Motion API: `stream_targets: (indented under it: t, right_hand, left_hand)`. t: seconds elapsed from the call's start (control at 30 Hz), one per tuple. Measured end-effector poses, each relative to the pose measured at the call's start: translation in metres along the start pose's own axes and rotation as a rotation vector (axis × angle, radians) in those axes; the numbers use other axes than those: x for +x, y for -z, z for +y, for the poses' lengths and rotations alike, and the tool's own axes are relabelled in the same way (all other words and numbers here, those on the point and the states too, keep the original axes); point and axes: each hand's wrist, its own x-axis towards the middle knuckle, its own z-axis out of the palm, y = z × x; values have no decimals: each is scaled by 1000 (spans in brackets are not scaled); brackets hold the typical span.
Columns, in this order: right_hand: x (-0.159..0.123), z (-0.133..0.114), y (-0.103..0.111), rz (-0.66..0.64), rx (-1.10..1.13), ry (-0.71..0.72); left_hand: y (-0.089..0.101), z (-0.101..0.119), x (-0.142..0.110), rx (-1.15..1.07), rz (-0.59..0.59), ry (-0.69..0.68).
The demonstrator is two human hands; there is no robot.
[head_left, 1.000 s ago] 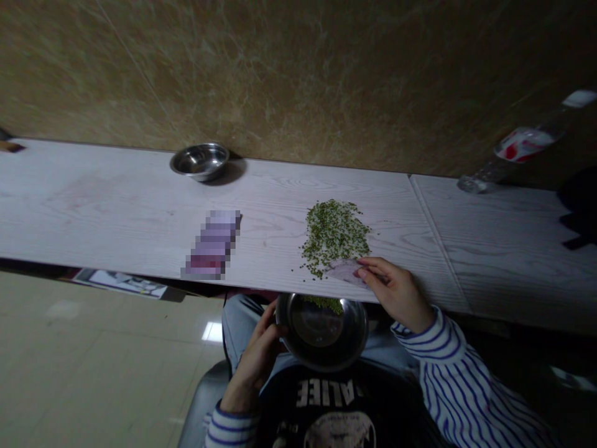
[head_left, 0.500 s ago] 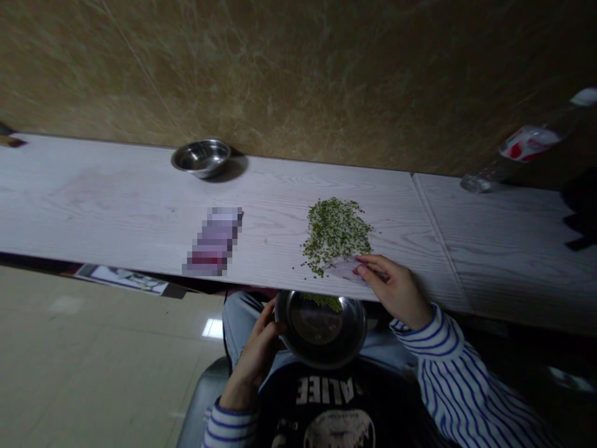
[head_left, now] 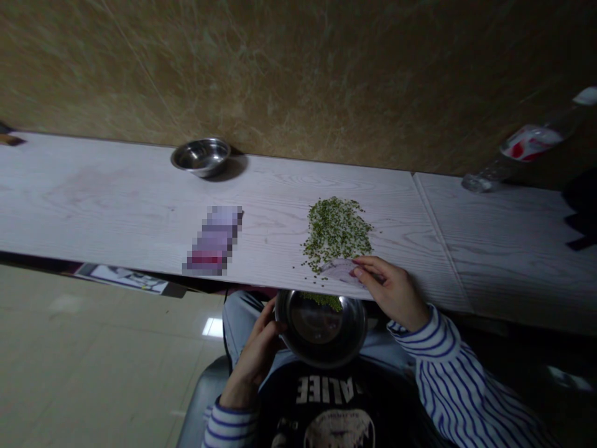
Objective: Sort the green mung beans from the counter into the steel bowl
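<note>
My left hand (head_left: pixel 254 358) grips the rim of a steel bowl (head_left: pixel 321 331) held just below the near edge of the pale wooden table (head_left: pixel 116 205). A few green beans lie inside the bowl at its far side. My right hand (head_left: pixel 394 291) pinches a small pale card (head_left: pixel 339 269) resting on the table at the near edge of a pile of green beans (head_left: pixel 336 230). The card lies between the pile and the bowl.
A second steel bowl (head_left: pixel 201 155) stands at the back by the brown wall. A blurred flat packet (head_left: pixel 213 241) lies left of the beans. A plastic bottle (head_left: pixel 522 152) leans at the far right. Tiled floor lies to the left below the table.
My right hand and the card have slid slightly left along the near edge of the bean pile. The bowl and my left hand have barely moved.
</note>
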Motion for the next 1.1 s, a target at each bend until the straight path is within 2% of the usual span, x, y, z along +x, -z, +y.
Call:
stream_targets:
  t: [0.43,0.7,0.87,1.1]
  right_hand:
    - [5,6,6,91,15,-12]
    - [11,2,-4,51,-30,15]
    - [4,-2,-2,6,-34,20]
    - [8,4,2,51,-6,0]
  left_hand:
    - [3,-5,3,2,-13,-21]
    - [-4,5,-3,6,-10,-18]
    - [-4,4,-3,13,7,4]
    - [-2,1,-1,-14,-22,4]
